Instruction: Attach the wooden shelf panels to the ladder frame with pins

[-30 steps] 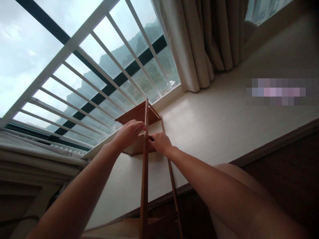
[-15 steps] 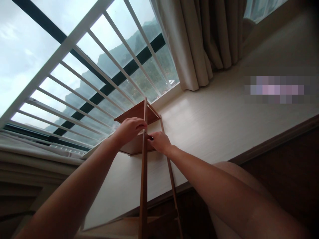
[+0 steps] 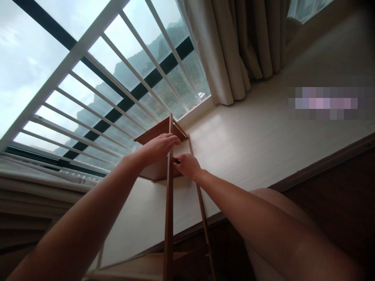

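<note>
- Our left hand point(image 3: 159, 147) curls over the wooden rack point(image 3: 168, 218), which leans on the window ledge point(image 3: 249, 148).
- Our right hand point(image 3: 187, 166) pinches a small dark piece point(image 3: 177, 160) at its post.
- We judge it best to brace firmly and work squarely.

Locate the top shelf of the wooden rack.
Head view, centre: the top shelf lies under the left hand, in front of the window bars, with the right hand at the post just below it.

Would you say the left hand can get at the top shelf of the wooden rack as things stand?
Very likely yes: the left hand seems to rest against the front edge of the top shelf, with nothing between them. The right hand sits lower, at the front post.
</note>
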The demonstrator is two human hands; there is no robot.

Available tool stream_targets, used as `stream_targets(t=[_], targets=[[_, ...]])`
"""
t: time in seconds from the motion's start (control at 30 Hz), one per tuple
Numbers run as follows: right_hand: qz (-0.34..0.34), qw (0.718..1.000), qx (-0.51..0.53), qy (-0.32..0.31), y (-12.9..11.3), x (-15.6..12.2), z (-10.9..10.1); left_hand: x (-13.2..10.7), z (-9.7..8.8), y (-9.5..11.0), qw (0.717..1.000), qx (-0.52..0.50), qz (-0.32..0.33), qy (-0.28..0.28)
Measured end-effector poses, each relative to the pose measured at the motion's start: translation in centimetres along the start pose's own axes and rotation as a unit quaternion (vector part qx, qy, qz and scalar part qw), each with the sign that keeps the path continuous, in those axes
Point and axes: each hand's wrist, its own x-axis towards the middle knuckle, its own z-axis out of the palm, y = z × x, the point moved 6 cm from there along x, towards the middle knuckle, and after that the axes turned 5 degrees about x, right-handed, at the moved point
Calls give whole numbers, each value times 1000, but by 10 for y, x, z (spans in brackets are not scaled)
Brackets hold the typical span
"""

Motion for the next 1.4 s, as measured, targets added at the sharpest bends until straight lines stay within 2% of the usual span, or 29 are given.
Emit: stream_targets(t=[0.3, 0.4, 0.5, 0.67, 0.93, 1.2, 1.4], targets=[[10, 1000, 7, -9, 0, -1, -1, -3, -7, -11, 995, -25, -74, 64], [12, 1000, 9, -9, 0, -1, -1, -2, -5, -12, 995, -58, -63, 54], [14, 1000, 10, -7, 1, -1, 0, -1, -1, -10, 996, -77, -26, 33], [9, 1000, 6, -3, 2, -1, 0, -2, 7, -8, 997, -68, 13, -16], [3, 1000, 3, -4, 2, 1, 1, -4, 12, -17, 998, -30, -56, -10], [-9, 1000, 3, -4, 3, 0, 2, -4, 12, -16, 999, -24, -38, 0], [-16, 1000, 0, 0, 3, 1, 2, 0, 11, -2, 998, -18, 58, -12]])
